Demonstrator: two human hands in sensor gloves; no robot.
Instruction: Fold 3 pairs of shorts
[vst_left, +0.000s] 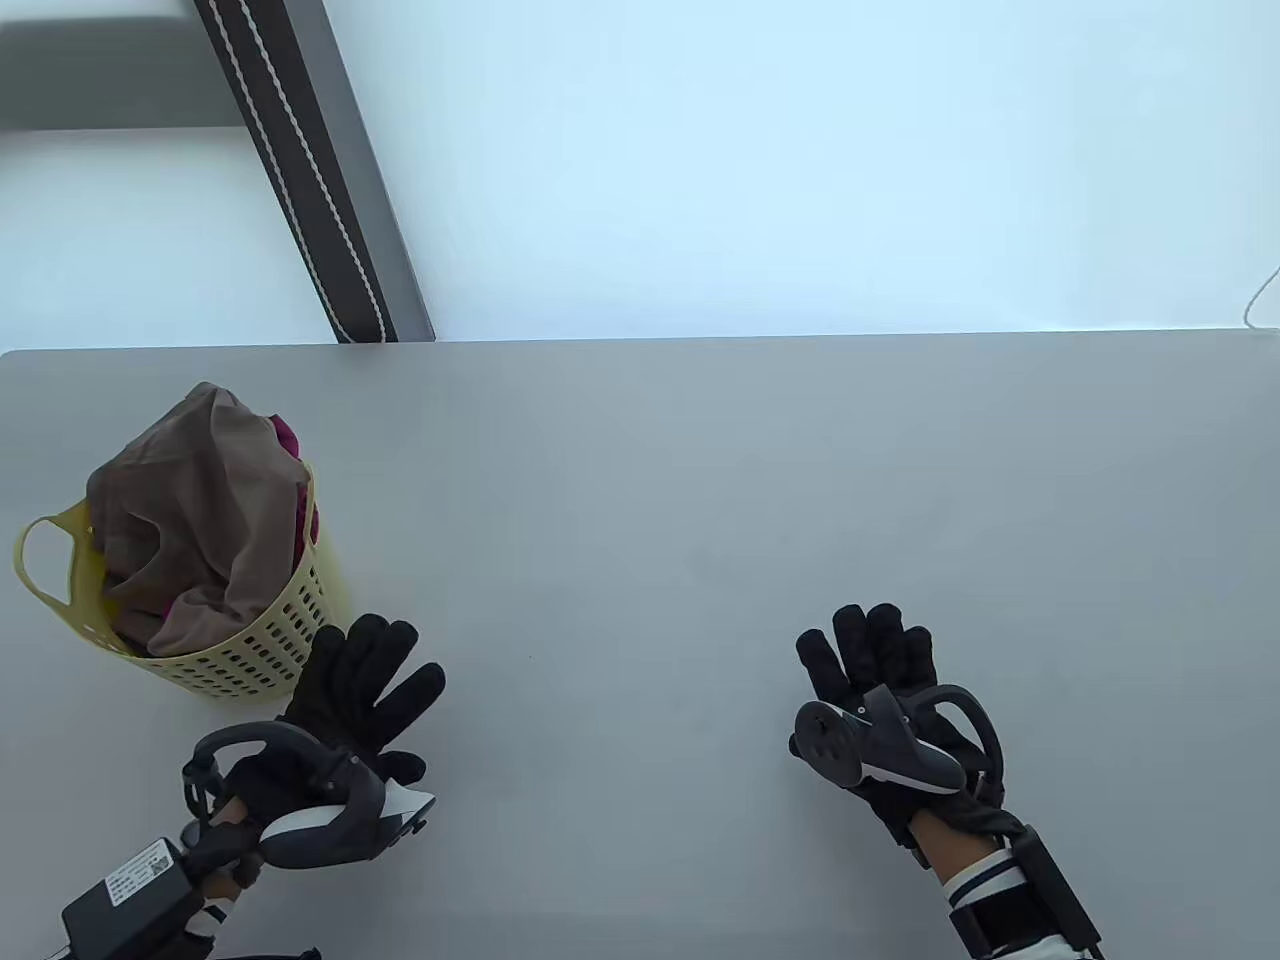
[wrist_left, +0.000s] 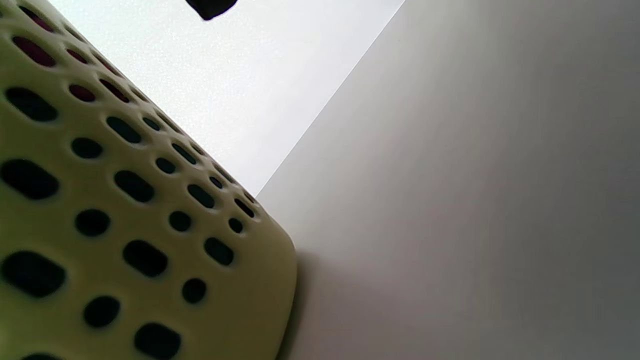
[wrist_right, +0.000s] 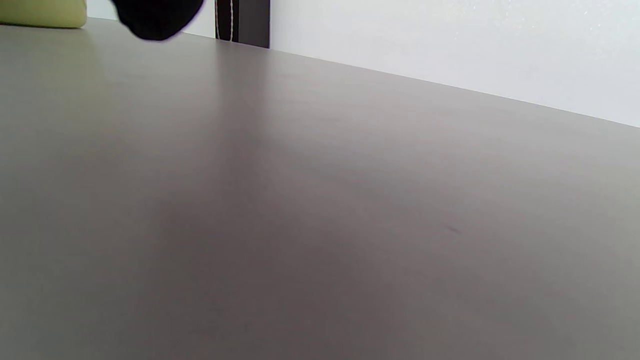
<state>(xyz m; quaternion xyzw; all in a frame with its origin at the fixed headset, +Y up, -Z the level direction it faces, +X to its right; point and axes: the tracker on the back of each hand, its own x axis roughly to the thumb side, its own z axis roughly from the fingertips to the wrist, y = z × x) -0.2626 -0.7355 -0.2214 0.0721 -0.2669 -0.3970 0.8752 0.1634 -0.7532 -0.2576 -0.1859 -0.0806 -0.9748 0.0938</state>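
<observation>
A yellow perforated basket stands at the table's left side, stuffed with brown shorts and a magenta garment peeking out behind them. My left hand lies flat on the table just right of the basket, fingers straight and spread, holding nothing. My right hand rests flat on the table at the right, fingers straight and together, empty. The left wrist view fills with the basket wall, magenta showing through its holes; one fingertip pokes in at the top. In the right wrist view a dark fingertip hangs over bare table.
The grey table stretches wide between and beyond the hands. A dark strip with white stitching slants across the pale floor behind the far edge. A thin white cord shows at the right edge.
</observation>
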